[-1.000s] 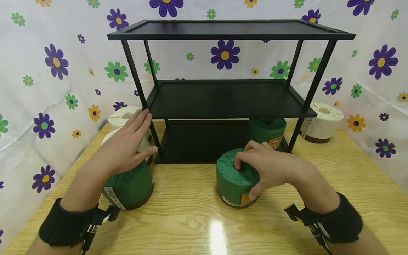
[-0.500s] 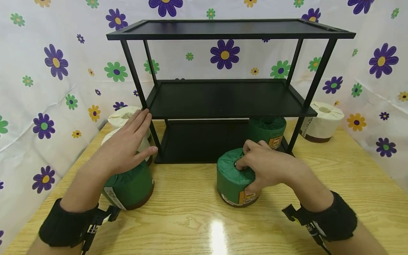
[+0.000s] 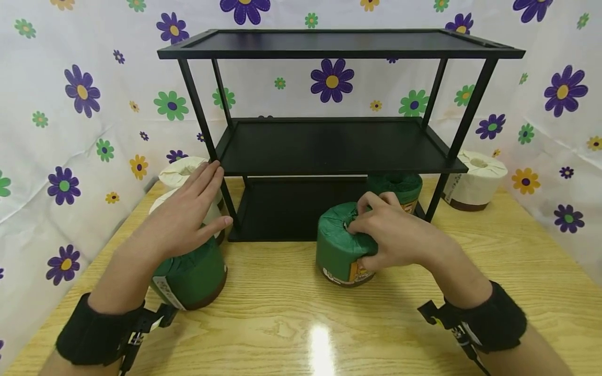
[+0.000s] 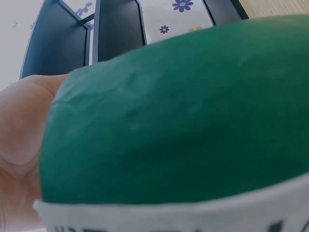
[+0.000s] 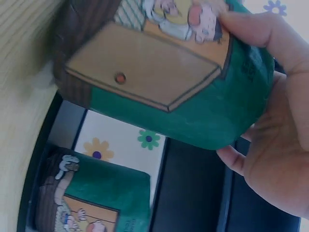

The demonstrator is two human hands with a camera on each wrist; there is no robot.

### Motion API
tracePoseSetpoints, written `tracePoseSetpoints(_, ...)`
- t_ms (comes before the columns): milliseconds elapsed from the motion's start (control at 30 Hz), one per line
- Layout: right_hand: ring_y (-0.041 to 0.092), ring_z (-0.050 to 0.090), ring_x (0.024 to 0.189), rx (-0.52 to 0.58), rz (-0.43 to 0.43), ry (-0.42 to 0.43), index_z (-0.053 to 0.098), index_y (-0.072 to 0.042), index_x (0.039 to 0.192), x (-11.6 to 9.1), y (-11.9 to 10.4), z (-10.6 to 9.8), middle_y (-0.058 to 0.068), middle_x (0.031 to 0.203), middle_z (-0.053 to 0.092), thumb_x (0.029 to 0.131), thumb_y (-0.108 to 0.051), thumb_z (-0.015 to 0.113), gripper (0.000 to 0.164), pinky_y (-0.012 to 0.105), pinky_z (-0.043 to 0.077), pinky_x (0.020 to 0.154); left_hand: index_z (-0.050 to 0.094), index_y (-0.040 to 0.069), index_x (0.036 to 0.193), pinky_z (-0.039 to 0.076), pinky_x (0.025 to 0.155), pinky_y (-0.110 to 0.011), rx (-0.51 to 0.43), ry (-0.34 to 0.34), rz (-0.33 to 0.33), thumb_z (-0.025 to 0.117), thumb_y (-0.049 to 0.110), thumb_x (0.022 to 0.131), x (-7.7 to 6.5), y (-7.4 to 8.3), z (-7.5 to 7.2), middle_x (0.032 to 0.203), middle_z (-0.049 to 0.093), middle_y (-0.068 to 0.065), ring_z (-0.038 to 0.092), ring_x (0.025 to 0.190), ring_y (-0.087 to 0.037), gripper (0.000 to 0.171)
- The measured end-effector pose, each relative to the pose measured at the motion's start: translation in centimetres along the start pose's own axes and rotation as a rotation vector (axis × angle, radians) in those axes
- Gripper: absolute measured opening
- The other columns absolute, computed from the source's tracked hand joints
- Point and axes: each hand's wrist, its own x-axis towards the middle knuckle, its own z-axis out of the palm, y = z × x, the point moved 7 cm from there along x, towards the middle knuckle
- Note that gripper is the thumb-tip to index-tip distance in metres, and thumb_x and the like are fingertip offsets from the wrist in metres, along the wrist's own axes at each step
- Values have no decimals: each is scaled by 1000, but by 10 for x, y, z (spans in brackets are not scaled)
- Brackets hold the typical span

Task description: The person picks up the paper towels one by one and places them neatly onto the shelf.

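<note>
My right hand (image 3: 395, 232) grips a green-wrapped toilet paper roll (image 3: 343, 253), fingers hooked into its core and thumb against its printed side. The roll tilts slightly, close over the table in front of the shelf. In the right wrist view the thumb presses the roll's picture label (image 5: 145, 72). My left hand (image 3: 185, 214) is held flat with fingers straight, fingertips overlapping the shelf's left front post. Beneath that hand stands another green roll (image 3: 193, 277), partly hidden by it; its green wrapper (image 4: 169, 116) fills much of the left wrist view.
A black three-tier shelf (image 3: 329, 149) stands at the back of the wooden table (image 3: 263, 324). One green roll (image 3: 397, 188) sits on its bottom tier at the right. White rolls stand beside it: one (image 3: 475, 180) at right, and others (image 3: 181, 169) at left behind my hand.
The right hand has reached deeper into the core, then raised the roll a little and moved it towards the shelf, tilting it. The left hand has stayed still.
</note>
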Motion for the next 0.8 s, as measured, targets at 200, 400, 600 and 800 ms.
tracePoseSetpoints(200, 24, 47, 111, -84, 27, 63, 75, -17, 101, 4, 12, 5, -9, 93, 73, 70, -27, 81, 33, 56, 32, 94, 8, -4, 158, 18, 122, -58, 4, -6, -7, 60, 38, 100, 0, 0, 0, 167, 1, -23, -1, 154, -41, 89)
tracePoseSetpoints(400, 27, 47, 113, -141, 51, 112, 75, -16, 108, 6, 24, 13, -3, 102, 74, 74, -30, 82, 37, 60, 32, 97, 8, -3, 158, 17, 122, -57, 9, -7, -6, 59, 39, 100, 1, 0, 0, 167, 0, -22, -2, 154, -40, 88)
tracePoseSetpoints(600, 28, 47, 117, -154, 64, 129, 73, -15, 114, 9, 29, 20, -1, 107, 73, 77, -32, 81, 42, 61, 33, 98, 8, -3, 158, 17, 122, -57, 10, -11, -8, 59, 39, 100, 1, 1, 0, 167, 0, -22, -2, 154, -40, 89)
tracePoseSetpoints(800, 29, 48, 122, -141, 107, 132, 69, -12, 125, 10, 34, 20, 4, 118, 69, 82, -36, 80, 50, 61, 34, 97, 8, -3, 158, 18, 122, -58, 10, -6, -5, 59, 39, 100, 0, 0, 1, 167, 0, -22, -1, 154, -41, 89)
